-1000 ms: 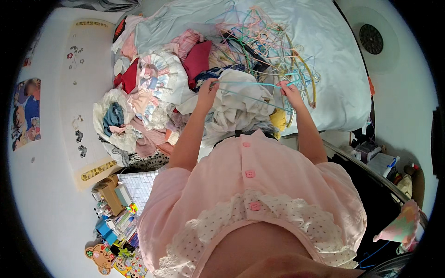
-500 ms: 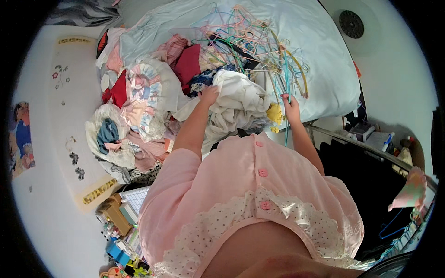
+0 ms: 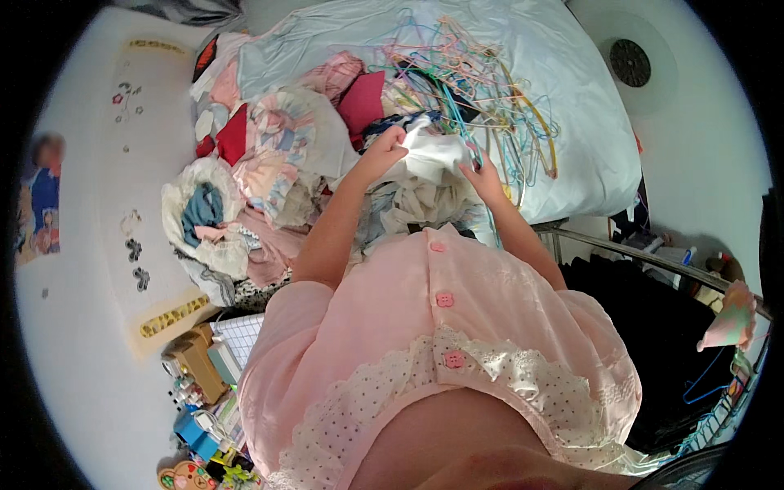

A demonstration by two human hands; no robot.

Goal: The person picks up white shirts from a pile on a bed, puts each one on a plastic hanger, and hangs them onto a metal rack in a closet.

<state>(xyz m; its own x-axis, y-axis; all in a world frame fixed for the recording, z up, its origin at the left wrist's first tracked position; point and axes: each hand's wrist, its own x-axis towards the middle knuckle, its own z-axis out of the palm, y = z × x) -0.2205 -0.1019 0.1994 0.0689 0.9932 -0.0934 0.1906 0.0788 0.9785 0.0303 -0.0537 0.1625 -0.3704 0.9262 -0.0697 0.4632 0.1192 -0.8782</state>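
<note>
Pale bed (image 3: 588,155), heaped clothes (image 3: 269,155): over them my left hand (image 3: 382,155) pinches a white garment (image 3: 433,155), my right hand (image 3: 484,176) closed on its other edge and a teal hanger (image 3: 455,113); tilting could snag it on tangled hangers (image 3: 454,54).

A pale blue-white bed (image 3: 592,139) fills the upper middle, with a round black disc (image 3: 630,63) on the right. Along the left wall (image 3: 86,327) are a colourful poster (image 3: 42,214) and dark flower decals (image 3: 140,279). Below them crowd a brown cardboard box (image 3: 200,365), a blue box (image 3: 194,433) and a bear-shaped ornament (image 3: 185,477). At right runs a metal rail (image 3: 653,261).
</note>
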